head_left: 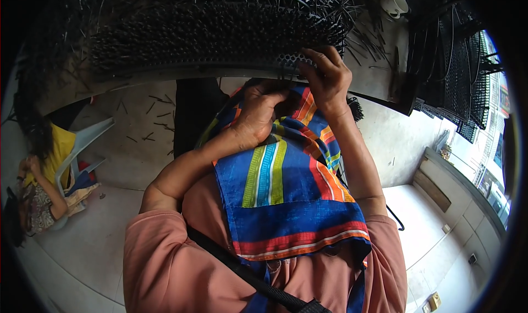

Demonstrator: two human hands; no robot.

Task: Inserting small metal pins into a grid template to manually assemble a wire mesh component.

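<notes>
A long black perforated panel (294,58) lies along the front edge of the table, densely filled with upright black bristle-like strips (220,32). A few holes show at its near right end. My right hand (330,76) is over that end, fingers bent and closed at the row of holes; what is between the fingertips is too small and dark to make out. Just below the panel's front edge is my left hand (257,115), curled closed with its fingertips in shadow. Whatever it grips is hidden. A striped blue, red and green apron (291,214) covers my front and lap.
Loose black strips (363,46) litter the table, with a white cup (394,4) at the far right. Black mesh panels (456,65) stack up to the right. At left, another person (41,197) sits near a pale chair (82,142). Strip scraps (148,137) lie on the floor.
</notes>
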